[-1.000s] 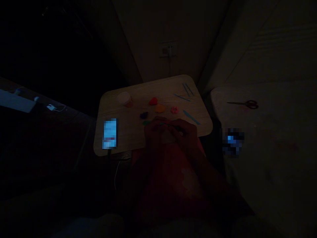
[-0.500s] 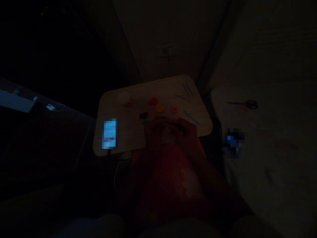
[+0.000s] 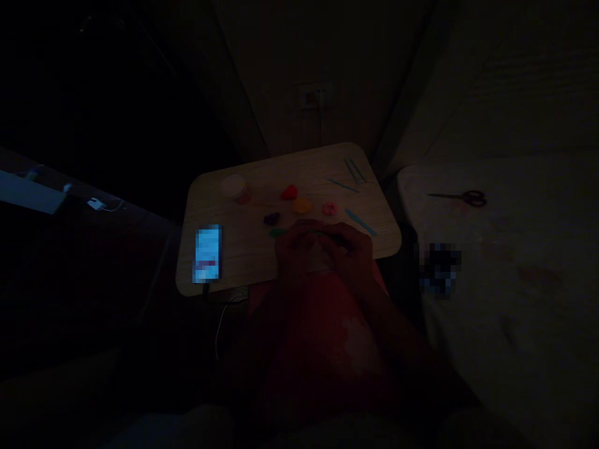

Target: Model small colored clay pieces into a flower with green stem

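Observation:
The room is very dark. My left hand (image 3: 294,249) and my right hand (image 3: 350,249) meet over the near edge of a small wooden table (image 3: 253,262), fingers curled together on a small green piece (image 3: 322,234) that I can barely make out. Just beyond them lie small lumps of clay: green (image 3: 277,232), dark purple (image 3: 272,217), red (image 3: 289,192), orange (image 3: 302,204) and pink (image 3: 330,209). A blue modelling tool (image 3: 360,221) lies to the right of my hands.
A lit phone (image 3: 207,254) with a cable lies on the table's left front. A small round tub (image 3: 235,186) and thin blue sticks (image 3: 352,171) sit farther back. Scissors (image 3: 461,197) lie on the pale surface to the right. A wall socket (image 3: 313,96) is behind.
My hands have stayed together at the table's near edge, shifting only slightly. The glowing object on the right surface has dimmed.

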The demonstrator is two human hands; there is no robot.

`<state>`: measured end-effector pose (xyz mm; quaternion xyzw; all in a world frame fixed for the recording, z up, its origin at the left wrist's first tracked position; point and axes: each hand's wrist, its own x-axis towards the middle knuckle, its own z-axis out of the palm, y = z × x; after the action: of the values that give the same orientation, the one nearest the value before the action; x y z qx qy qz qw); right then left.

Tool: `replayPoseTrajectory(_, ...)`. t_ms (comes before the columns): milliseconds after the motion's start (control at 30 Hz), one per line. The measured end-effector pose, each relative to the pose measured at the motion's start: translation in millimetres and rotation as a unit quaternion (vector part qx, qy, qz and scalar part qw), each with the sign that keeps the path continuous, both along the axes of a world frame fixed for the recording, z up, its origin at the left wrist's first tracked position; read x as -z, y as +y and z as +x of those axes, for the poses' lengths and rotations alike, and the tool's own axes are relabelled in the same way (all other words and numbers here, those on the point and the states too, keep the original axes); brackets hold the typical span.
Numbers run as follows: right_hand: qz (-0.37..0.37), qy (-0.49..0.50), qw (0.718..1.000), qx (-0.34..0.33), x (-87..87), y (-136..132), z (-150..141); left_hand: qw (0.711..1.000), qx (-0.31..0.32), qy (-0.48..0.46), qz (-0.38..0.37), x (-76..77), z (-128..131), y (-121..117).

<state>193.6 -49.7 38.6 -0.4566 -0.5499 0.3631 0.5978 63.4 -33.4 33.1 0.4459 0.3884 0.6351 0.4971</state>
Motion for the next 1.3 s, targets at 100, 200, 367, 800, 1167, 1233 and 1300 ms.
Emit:
replayPoseTrajectory(100,0.009,-0.008,1.000,0.005,-0.2,0.7,0.1,1.000,0.001,0.014,0.007,1.2,-0.4,0.5)
replayPoseTrajectory(200,0.014,-0.018,1.000,0.002,-1.1,0.8,0.6,1.000,-0.010,0.009,0.009,1.5,-0.9,1.7)
replayPoseTrajectory(367,0.027,-0.026,0.999,-0.003,-0.5,0.9,1.7,1.000,-0.008,0.004,0.017,1.3,-1.5,3.5)
replayPoseTrajectory(800,0.090,-0.077,0.993,-0.014,-2.8,1.2,2.9,0.998,0.017,-0.056,-0.012,-2.3,-0.3,4.8)
replayPoseTrajectory(1167,0.203,-0.196,0.959,0.037,-1.4,2.4,5.7,0.999,-0.002,-0.043,-0.029,0.4,0.9,5.8)
replayPoseTrajectory(1233,0.205,-0.183,0.961,0.039,-0.6,2.5,5.1,0.999,-0.004,-0.038,-0.021,2.1,1.1,6.4)
replayPoseTrajectory(1300,0.193,-0.169,0.966,0.037,0.0,2.3,4.6,0.999,0.007,-0.035,-0.008,2.8,0.7,5.8)
